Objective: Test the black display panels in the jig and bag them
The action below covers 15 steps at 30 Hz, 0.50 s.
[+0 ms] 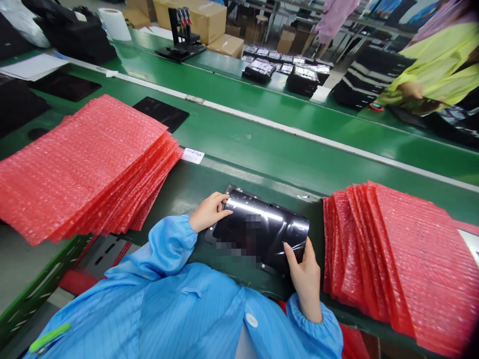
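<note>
In front of my body a glossy black film sheet (269,234) bows upward, bright light reflecting along its curve. Beneath it lies a flat dark panel (211,236) with small light spots along its border; most of the panel is hidden. My left hand (210,212) pinches the sheet's upper left edge between thumb and fingers. At the opposite end my right hand (305,271) grips the right edge, thumb on top and fingers behind. Both blue sleeves rest near the table's front edge.
Red bubble-wrap bags (86,159) are piled at left, and more red bags (404,259) at right. Behind lie a black panel (161,112), a white label (193,155) and a black clamp stand (181,37). A co-worker in yellow (437,65) is across the green bench (262,134).
</note>
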Each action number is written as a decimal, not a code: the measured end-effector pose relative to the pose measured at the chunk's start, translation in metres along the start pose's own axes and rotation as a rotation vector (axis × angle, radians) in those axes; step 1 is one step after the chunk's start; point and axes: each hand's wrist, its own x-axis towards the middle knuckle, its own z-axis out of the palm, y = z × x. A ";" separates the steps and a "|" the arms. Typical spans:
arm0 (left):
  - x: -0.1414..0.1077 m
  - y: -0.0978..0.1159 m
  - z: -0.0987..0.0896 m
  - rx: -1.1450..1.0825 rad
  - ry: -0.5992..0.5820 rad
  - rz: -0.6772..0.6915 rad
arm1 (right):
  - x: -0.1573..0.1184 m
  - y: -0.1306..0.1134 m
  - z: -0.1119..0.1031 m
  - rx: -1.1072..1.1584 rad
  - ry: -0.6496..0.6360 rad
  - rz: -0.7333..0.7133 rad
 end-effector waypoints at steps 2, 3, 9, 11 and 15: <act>-0.002 0.003 0.000 0.066 -0.009 0.004 | -0.001 -0.001 -0.001 -0.022 0.003 0.009; -0.004 0.005 0.001 0.107 -0.012 0.008 | -0.001 -0.002 -0.002 -0.039 0.000 0.012; -0.018 0.018 0.009 0.380 -0.008 0.020 | -0.002 -0.007 -0.008 -0.175 -0.067 0.047; -0.021 0.018 0.012 0.440 -0.009 0.027 | -0.002 -0.006 -0.009 -0.187 -0.079 0.037; -0.022 0.016 0.015 0.522 -0.008 0.045 | 0.002 -0.004 -0.009 -0.196 -0.109 -0.024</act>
